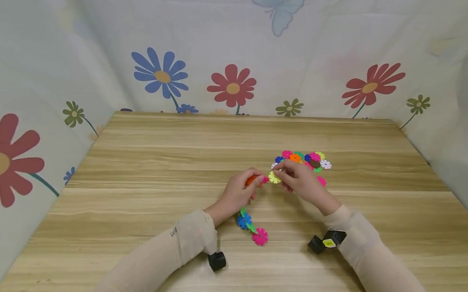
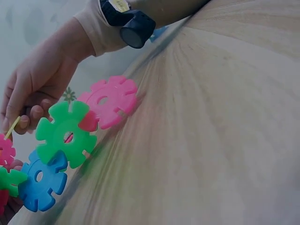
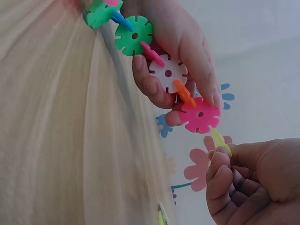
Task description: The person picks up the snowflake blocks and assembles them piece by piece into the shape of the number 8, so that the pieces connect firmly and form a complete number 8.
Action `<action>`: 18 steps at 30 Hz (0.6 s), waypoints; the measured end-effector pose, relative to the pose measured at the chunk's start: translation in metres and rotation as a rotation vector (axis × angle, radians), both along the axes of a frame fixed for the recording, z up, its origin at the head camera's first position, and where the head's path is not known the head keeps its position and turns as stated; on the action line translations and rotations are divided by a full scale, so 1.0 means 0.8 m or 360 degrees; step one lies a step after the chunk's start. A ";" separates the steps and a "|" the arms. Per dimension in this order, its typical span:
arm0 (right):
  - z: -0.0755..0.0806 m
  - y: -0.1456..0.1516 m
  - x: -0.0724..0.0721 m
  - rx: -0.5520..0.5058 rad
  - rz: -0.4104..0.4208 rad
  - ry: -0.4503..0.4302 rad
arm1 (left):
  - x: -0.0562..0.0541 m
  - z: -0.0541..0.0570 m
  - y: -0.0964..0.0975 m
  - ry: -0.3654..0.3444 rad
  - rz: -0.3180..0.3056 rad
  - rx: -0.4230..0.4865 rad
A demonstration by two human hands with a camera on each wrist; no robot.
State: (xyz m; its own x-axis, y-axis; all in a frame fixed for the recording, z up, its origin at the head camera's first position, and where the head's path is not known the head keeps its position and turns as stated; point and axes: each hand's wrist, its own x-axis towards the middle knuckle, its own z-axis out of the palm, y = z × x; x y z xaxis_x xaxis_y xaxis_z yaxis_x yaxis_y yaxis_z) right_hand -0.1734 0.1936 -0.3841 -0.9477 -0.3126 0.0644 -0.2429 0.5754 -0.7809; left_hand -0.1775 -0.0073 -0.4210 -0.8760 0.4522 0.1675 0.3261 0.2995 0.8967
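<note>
My left hand [image 1: 237,192] holds a chain of interlocking notched plastic discs. In the right wrist view its fingers support the white disc [image 3: 161,77] and pinch the pink end disc [image 3: 191,120], with an orange disc [image 3: 184,93] slotted between these two. My right hand [image 1: 305,183] pinches a yellow disc [image 1: 274,177] between thumb and fingers. The yellow disc's edge meets the pink disc's rim; whether the notches have engaged I cannot tell. Below my left hand hangs the chain's other part, with a blue disc [image 1: 244,221] and a pink disc [image 1: 260,237] at its end.
A pile of loose discs in several colours, including an orange disc [image 1: 295,158] and a white disc [image 1: 326,164], lies behind my right hand on the wooden table [image 1: 172,165]. One pink disc [image 1: 322,181] lies nearer, partly behind that hand. A flowered cloth [image 1: 199,44] hangs behind.
</note>
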 end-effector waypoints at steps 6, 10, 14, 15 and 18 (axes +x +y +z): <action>-0.002 -0.009 0.004 -0.0014 -0.0020 0.0001 | 0.002 0.002 0.001 0.0043 0.0002 -0.0007; -0.009 -0.012 0.004 -0.0092 -0.0055 -0.0042 | 0.001 0.000 0.001 0.0120 0.0031 -0.0052; -0.017 -0.015 0.003 -0.0185 -0.0097 -0.0094 | 0.001 -0.002 0.002 0.0182 0.0058 -0.0093; -0.018 -0.017 0.004 -0.0205 -0.0110 -0.0110 | 0.001 -0.002 0.002 0.0187 0.0066 -0.0100; -0.020 -0.022 0.006 -0.0251 -0.0140 -0.0130 | 0.001 -0.001 0.001 0.0190 0.0090 -0.0104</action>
